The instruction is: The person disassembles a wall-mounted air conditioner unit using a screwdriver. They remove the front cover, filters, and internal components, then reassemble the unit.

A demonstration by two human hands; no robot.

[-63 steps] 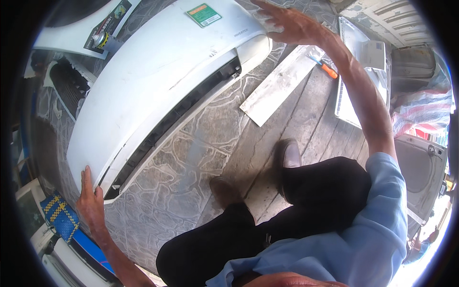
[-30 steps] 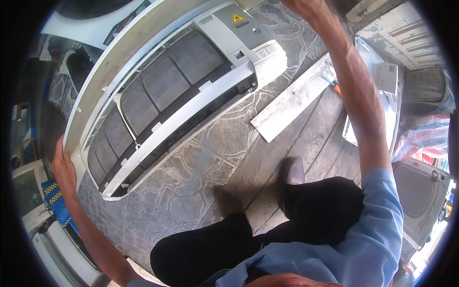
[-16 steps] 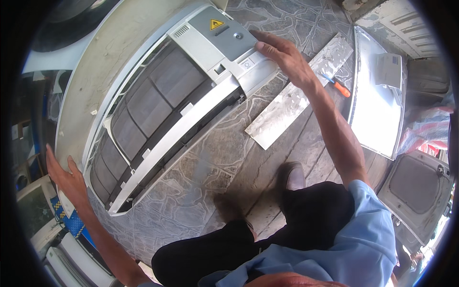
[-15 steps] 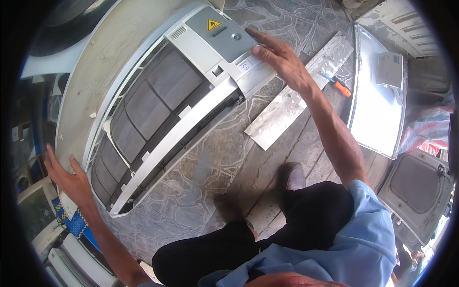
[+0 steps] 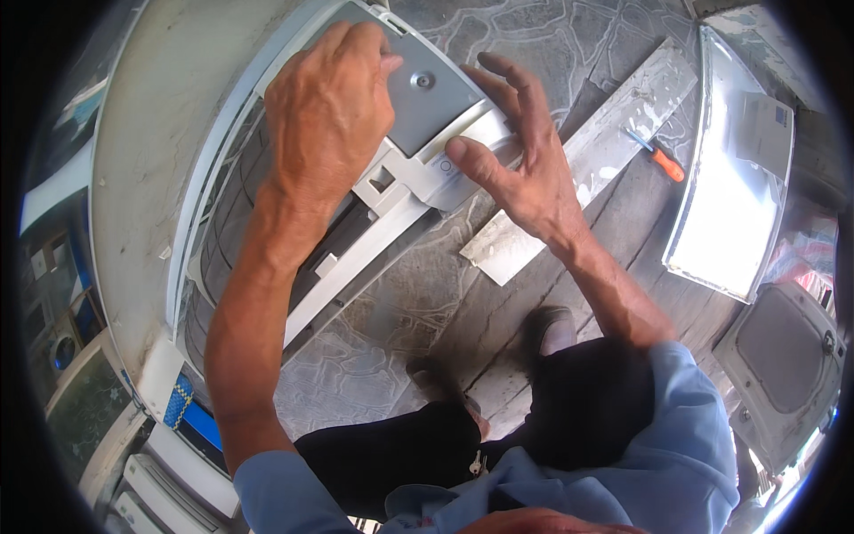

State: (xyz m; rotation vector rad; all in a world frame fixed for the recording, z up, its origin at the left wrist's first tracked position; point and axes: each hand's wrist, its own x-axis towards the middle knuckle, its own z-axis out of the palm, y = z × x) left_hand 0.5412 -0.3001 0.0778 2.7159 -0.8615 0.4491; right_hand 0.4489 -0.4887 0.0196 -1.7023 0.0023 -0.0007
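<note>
An air conditioner indoor unit (image 5: 311, 307) with a white casing lies in front of me, its dark mesh filters partly behind my left forearm. At its far right end is a grey cover panel (image 5: 431, 105) with a single screw. Above this panel my left hand (image 5: 329, 107) is curled with its fingers bent together, and whatever they grip is hidden. My right hand (image 5: 525, 160) is at the unit's right end, thumb and fingers spread apart around the corner, holding nothing that I can see.
A screwdriver with an orange handle (image 5: 667, 165) lies beside a worn white board (image 5: 578, 169) on the floor. Farther right is a white panel (image 5: 721, 205); beyond it stands a grey plastic casing (image 5: 783, 356). My shoes (image 5: 556, 331) are below the unit.
My left hand has moved from the unit's near left end to the grey cover panel and curled. My right hand remains at the right end, its fingers more spread.
</note>
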